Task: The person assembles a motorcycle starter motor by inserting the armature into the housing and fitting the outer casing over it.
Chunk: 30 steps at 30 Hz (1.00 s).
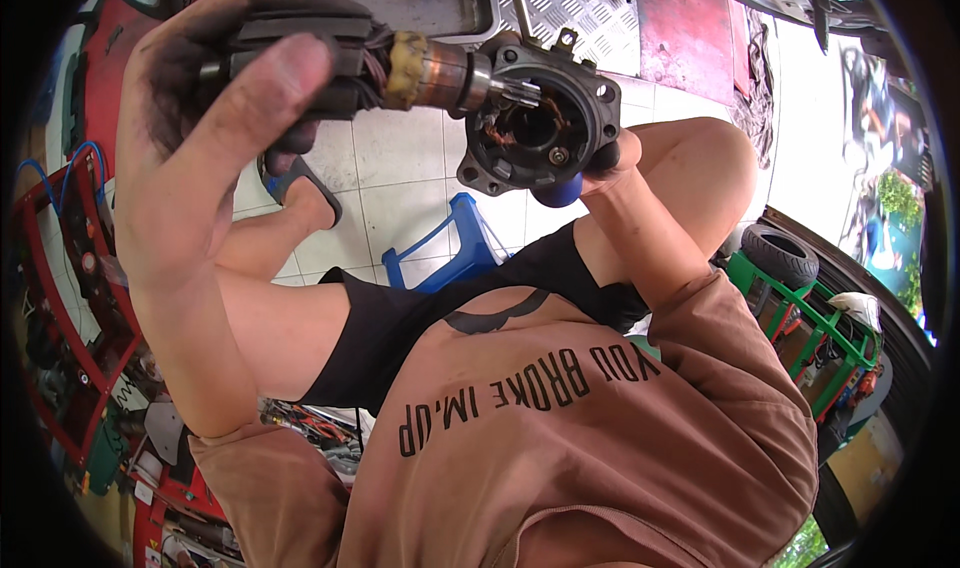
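Observation:
High in the view, my left hand (pixel 220 118), its fingers blackened with grime, is closed round a motor armature (pixel 412 68). The armature lies almost level, with a dark ribbed core, a yellowish band, a copper commutator and a bright toothed shaft end pointing right. That shaft end overlaps the mouth of a round black motor housing (pixel 485 158); whether it touches is unclear. My right hand (pixel 612 163) grips the housing from behind on its right side, most of its fingers hidden. Copper-coloured pieces and a screw show inside the housing, and something dark blue sits under its rim.
Below the housing, a blue plastic stool (pixel 465 248) stands on white floor tiles between my legs. Beyond are a grey metal tray (pixel 485 23) and a tread-patterned metal plate (pixel 590 28). A green rack (pixel 745 278) with a tyre (pixel 785 258) stands right, a red rack (pixel 45 238) left.

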Available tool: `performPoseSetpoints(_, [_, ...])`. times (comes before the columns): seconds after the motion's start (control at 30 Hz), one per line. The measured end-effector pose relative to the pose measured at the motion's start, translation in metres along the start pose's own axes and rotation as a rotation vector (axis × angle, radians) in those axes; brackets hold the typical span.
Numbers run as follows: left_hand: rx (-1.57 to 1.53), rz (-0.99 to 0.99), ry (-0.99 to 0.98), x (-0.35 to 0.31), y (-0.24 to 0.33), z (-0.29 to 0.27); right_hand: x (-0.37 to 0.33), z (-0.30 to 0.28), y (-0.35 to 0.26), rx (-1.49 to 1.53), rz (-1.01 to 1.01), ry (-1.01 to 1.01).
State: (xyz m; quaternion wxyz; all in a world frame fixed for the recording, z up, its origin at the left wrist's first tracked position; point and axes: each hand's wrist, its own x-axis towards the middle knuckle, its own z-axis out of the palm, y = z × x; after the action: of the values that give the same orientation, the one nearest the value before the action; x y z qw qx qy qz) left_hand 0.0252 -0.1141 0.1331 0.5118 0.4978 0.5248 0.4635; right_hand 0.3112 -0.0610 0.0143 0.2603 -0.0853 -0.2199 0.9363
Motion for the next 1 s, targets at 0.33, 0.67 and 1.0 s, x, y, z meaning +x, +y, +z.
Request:
performPoseSetpoints(0.33, [0.238,0.226,-0.111,-0.008,-0.007,-0.009,-0.004,-0.007,0.004,0.089,-0.038,0.041])
performPoseSetpoints(0.67, [0.215,0.163,-0.134,0.001,-0.001,0.01,-0.006,-0.008,0.004,0.059,-0.037,0.11])
performPoseSetpoints(1.0, [0.199,0.202,-0.135,0.001,-0.005,0.013,-0.001,-0.003,0.004,-0.006,-0.06,0.094])
